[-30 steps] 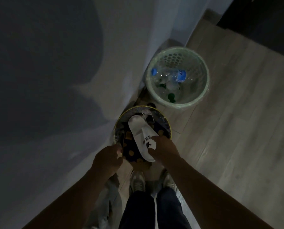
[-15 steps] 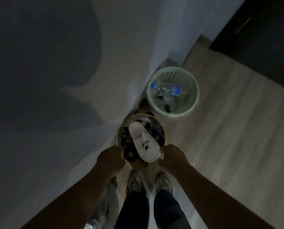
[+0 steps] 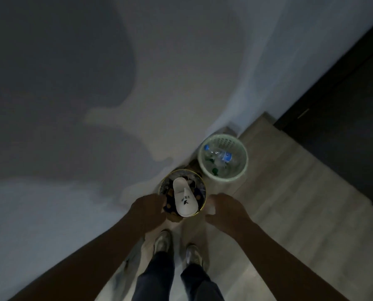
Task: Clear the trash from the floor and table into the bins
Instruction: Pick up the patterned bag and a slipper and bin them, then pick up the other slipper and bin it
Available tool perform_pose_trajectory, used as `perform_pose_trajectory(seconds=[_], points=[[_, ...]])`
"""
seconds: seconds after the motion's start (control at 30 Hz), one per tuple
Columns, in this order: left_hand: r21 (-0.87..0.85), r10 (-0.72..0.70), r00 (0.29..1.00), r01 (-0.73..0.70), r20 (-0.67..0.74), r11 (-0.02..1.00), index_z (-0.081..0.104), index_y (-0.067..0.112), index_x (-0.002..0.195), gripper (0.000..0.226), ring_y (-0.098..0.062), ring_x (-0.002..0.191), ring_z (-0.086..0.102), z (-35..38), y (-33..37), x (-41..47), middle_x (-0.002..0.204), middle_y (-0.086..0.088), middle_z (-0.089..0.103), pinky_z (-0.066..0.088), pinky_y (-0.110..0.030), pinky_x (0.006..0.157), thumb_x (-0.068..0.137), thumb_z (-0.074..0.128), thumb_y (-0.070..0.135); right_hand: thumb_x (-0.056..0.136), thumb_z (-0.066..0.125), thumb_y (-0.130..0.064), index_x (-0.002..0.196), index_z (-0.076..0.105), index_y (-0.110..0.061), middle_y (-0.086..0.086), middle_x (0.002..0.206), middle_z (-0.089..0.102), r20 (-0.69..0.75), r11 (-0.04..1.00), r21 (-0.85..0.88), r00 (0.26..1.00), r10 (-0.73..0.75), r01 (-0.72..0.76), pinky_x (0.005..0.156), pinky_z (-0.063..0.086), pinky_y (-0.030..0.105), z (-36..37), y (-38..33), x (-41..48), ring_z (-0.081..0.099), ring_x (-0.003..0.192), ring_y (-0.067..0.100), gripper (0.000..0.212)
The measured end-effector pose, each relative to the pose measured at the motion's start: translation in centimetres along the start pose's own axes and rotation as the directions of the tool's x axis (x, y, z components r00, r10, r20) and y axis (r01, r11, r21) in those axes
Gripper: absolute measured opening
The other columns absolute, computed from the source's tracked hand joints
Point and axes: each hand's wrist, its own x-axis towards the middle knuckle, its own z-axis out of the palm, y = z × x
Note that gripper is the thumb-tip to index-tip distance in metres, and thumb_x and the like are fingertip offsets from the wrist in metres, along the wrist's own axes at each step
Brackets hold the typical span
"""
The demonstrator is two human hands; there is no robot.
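Note:
A dark round bin (image 3: 164,185) with a gold rim stands on the floor by the wall, just ahead of my feet. A white slipper (image 3: 184,198) with a dark logo lies on top of the trash in it. My left hand (image 3: 149,208) sits at the bin's left rim, fingers curled over the edge. My right hand (image 3: 224,208) hangs just right of the bin with loosely bent fingers and holds nothing. Behind it stands a pale green mesh bin (image 3: 242,168) with a clear plastic bottle (image 3: 219,154) inside.
A pale curtain or wall (image 3: 137,94) fills the left side. Dark furniture (image 3: 344,127) stands at the far right on the wood floor (image 3: 289,213). A crumpled pale bag (image 3: 124,268) lies by my left leg. The scene is dim.
My right hand has let go of the slipper and drawn back to the right of the dark bin. The view has risen and pulled away from both bins.

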Motion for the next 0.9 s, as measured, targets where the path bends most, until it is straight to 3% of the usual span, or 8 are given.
perform_pose_trajectory(seconds=[0.07,0.17,0.23,0.3,0.37,0.5,0.7,0.9], points=[[-0.059,-0.004,0.99,-0.004,-0.141,0.998,0.053,0.009,0.126,0.048,-0.028,0.117,0.054,-1.8,1.3,-3.4,0.122,-0.012,0.057,0.042,-0.032,0.095,0.092,0.039,0.04,0.086,0.064,-0.032,0.121,0.055,-0.017,0.004,0.117,0.058,-0.017,0.996,-0.066,0.998,-0.059,0.058,0.088,0.043,0.029,-2.8,-0.6,-1.9,0.055,0.113,0.021,0.039],[-0.162,-0.052,0.964,0.01,-0.261,0.987,0.061,0.005,0.111,0.06,-0.032,0.099,0.062,-3.9,2.2,-8.4,0.099,-0.013,0.061,0.047,-0.033,0.085,0.079,0.034,0.049,0.082,0.066,-0.031,0.114,0.058,-0.014,0.004,0.11,0.061,-0.032,0.978,-0.131,0.985,-0.169,0.163,0.08,0.043,0.029,-6.1,-2.0,-4.4,0.058,0.107,0.022,0.037],[-0.192,-0.095,0.951,0.038,-0.295,0.981,0.06,0.006,0.112,0.059,-0.031,0.098,0.062,-4.7,2.0,-11.2,0.103,-0.013,0.062,0.048,-0.033,0.085,0.08,0.037,0.049,0.081,0.066,-0.03,0.101,0.06,-0.016,0.003,0.099,0.061,-0.04,0.956,-0.174,0.969,-0.246,0.235,0.073,0.041,0.029,-7.8,-3.3,-5.7,0.059,0.096,0.022,0.025],[-0.183,-0.164,0.945,0.115,-0.284,0.976,0.055,0.014,0.121,0.04,-0.024,0.105,0.058,-5.6,1.6,-13.8,0.115,-0.005,0.06,0.045,-0.03,0.09,0.09,0.049,0.039,0.081,0.065,-0.032,0.09,0.056,-0.018,-0.001,0.087,0.057,-0.042,0.926,-0.223,0.946,-0.321,0.304,0.068,0.039,0.029,-9.3,-5.0,-6.5,0.057,0.085,0.019,0.018],[-0.199,-0.204,0.925,0.145,-0.32,0.969,0.053,0.019,0.123,0.035,-0.018,0.104,0.057,-6.0,1.0,-16.4,0.117,0.0,0.059,0.043,-0.026,0.089,0.092,0.053,0.035,0.083,0.063,-0.032,0.098,0.057,-0.018,-0.003,0.09,0.055,-0.024,0.893,-0.24,0.917,-0.398,0.381,0.069,0.038,0.029,-10.6,-7.1,-7.5,0.056,0.088,0.019,0.021],[-0.258,-0.331,0.853,0.24,-0.404,0.936,0.054,0.022,0.123,0.034,-0.014,0.101,0.058,-6.7,-0.5,-23.7,0.116,0.003,0.06,0.042,-0.021,0.086,0.092,0.054,0.035,0.09,0.061,-0.034,0.13,0.051,-0.019,0.0,0.121,0.054,0.037,0.8,-0.261,0.833,-0.552,0.541,0.088,0.041,0.026,-13.0,-13.2,-10.4,0.053,0.11,0.017,0.043],[-0.405,-0.575,0.598,0.408,-0.559,0.818,0.056,0.024,0.12,0.033,-0.01,0.097,0.06,-5.5,-3.9,-38.1,0.112,0.007,0.062,0.043,-0.019,0.081,0.089,0.058,0.037,0.089,0.062,-0.035,0.132,0.053,-0.019,-0.002,0.127,0.055,0.063,0.532,-0.279,0.569,-0.82,0.799,0.094,0.043,0.025,-13.0,-25.3,-17.8,0.053,0.113,0.014,0.046],[-0.532,-0.75,0.338,0.544,-0.569,0.649,0.056,0.027,0.119,0.033,-0.011,0.097,0.061,1.3,-2.6,-54.3,0.111,0.009,0.062,0.049,-0.026,0.084,0.088,0.059,0.04,0.083,0.067,-0.036,0.123,0.059,-0.025,-0.007,0.119,0.059,0.115,0.188,-0.299,0.231,-0.966,0.936,0.091,0.043,0.024,-8.0,-34.7,-30.0,0.056,0.11,0.012,0.042]])
